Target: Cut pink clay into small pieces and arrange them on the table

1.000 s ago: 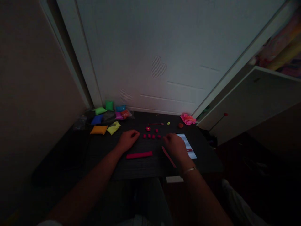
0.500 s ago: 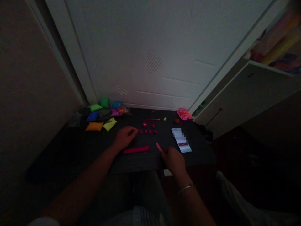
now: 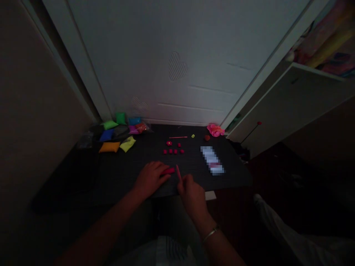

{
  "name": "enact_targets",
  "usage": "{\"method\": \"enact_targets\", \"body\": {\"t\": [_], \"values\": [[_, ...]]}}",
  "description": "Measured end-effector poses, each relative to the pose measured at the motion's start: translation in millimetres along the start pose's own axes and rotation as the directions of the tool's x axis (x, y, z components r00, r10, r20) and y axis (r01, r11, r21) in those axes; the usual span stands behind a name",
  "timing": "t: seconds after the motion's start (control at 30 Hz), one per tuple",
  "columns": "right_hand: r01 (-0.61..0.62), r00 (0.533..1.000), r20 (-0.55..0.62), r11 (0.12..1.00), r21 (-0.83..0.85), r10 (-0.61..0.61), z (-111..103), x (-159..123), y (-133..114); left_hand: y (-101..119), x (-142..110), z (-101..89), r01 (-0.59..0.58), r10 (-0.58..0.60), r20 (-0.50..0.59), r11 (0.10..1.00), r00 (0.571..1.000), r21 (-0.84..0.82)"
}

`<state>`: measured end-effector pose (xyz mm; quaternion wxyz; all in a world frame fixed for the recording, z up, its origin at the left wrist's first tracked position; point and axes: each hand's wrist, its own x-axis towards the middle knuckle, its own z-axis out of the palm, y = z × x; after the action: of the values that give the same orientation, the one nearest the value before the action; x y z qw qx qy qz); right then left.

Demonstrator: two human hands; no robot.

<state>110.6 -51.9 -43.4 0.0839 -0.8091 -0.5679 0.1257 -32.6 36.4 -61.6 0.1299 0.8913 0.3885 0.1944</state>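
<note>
My left hand rests over a dark pink roll of modelling clay, its fingers and thumb closed about it. Only the roll's right end shows past the fingers. In my right hand is a pink plastic knife, held in a pinch with the blade pointing away from me, just beside the roll's free end. Beyond the hands lie several small clay pieces in a row, with another piece and a small flower-like clay shape behind them.
A lit phone lies at the right. Packets of coloured clay crowd the left back. Along the back are a thin pink stick, a yellowish bit, a reddish ball and a crumpled pink thing. A white door stands behind.
My left hand has come down from beside the small pieces onto the clay roll. My right hand has moved left, bringing the knife beside the roll's end.
</note>
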Motion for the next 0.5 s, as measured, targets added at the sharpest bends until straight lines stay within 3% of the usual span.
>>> {"method": "enact_targets", "body": {"t": [0.23,0.5], "values": [[0.037,0.995,-0.088,0.999,-0.036,-0.040,6.8,-4.9,-10.2,3.9,2.2,14.6,0.014,-0.015,-0.056,1.000,0.998,-0.019],[0.024,0.996,-0.079,0.998,-0.049,-0.028,9.7,-1.8,-16.7,2.9,2.5,12.8,0.010,-0.012,-0.046,0.999,0.999,-0.032]]}}
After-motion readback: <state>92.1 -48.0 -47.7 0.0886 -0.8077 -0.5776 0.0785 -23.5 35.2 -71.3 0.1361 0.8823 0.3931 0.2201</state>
